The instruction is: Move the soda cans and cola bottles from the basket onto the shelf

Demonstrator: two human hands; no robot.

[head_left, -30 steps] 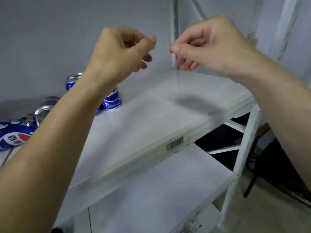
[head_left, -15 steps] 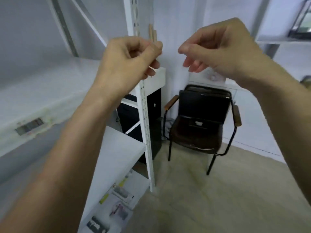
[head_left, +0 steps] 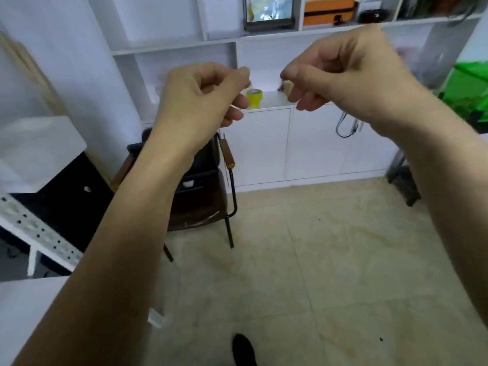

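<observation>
Both hands, left and right, hang loosely curled and empty above a beige tiled floor; a dark chair stands before far white cabinets.

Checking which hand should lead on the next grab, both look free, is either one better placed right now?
Neither clearly. The left hand and right hand hang level, fingers loosely curled, holding nothing. No basket, can or bottle is in view. The white metal shelf sits at the left, so the left is slightly nearer it.
</observation>
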